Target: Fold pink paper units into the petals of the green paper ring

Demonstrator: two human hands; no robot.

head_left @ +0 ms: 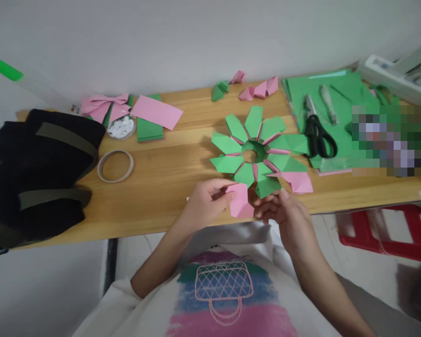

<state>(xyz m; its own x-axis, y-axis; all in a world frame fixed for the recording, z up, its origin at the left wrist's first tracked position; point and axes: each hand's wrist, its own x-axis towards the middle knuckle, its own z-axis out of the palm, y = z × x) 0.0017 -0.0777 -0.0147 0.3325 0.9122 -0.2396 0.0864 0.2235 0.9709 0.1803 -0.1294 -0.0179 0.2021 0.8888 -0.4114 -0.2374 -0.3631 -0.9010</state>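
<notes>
A folded pink paper piece [240,201] is pinched between the thumb and fingers of my left hand [205,205], just in front of the paper ring. My right hand [290,213] is beside that piece, palm partly turned up, its fingers loosely bent and apart with nothing visible between them. Its fingertips come close to the pink piece's right edge and the nearest green petal. The ring [235,127] is made of several green folded petals with pink strips between them, around an open centre. Another pink folded piece [298,181] lies at its lower right.
Black-handled scissors [317,133] and a pale-handled tool [328,104] lie on green paper sheets [301,84]. At left are a tape roll [115,179], a dark cloth item [56,154], pink paper [157,111] and a pink bow [105,105]. Small folded pieces [259,90] sit near the wall.
</notes>
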